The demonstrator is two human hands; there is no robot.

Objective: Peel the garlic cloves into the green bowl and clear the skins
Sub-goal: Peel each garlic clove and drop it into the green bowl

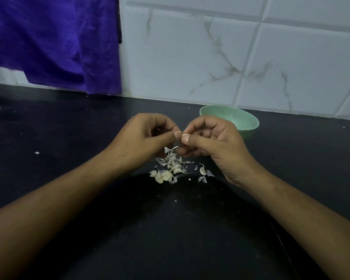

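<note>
- Left hand (146,138) and right hand (214,142) both pinch one clove (185,135) at thumb and fingertips, above the counter (69,138), just in front of the bowl (249,122).
- Risk: the clove is small and probably slick once bare, so a hard pull may pop it onto the counter.
- Risk: the skins (171,158) are thin papery flakes that an arm sweep would scatter.
- Loose cloves (164,175) lie among the skins, curved and off-white, easy to bin by mistake.
- The bowl is smooth matte green, likely plastic; its contents are mostly hidden.

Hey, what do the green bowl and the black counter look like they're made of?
Green bowl: probably plastic or melamine. It is matte pale green with a thin even rim and no glassy glaze shine.
Black counter: likely polished stone such as granite. It is dark and smooth, with a faint sheen near the wall.
</note>
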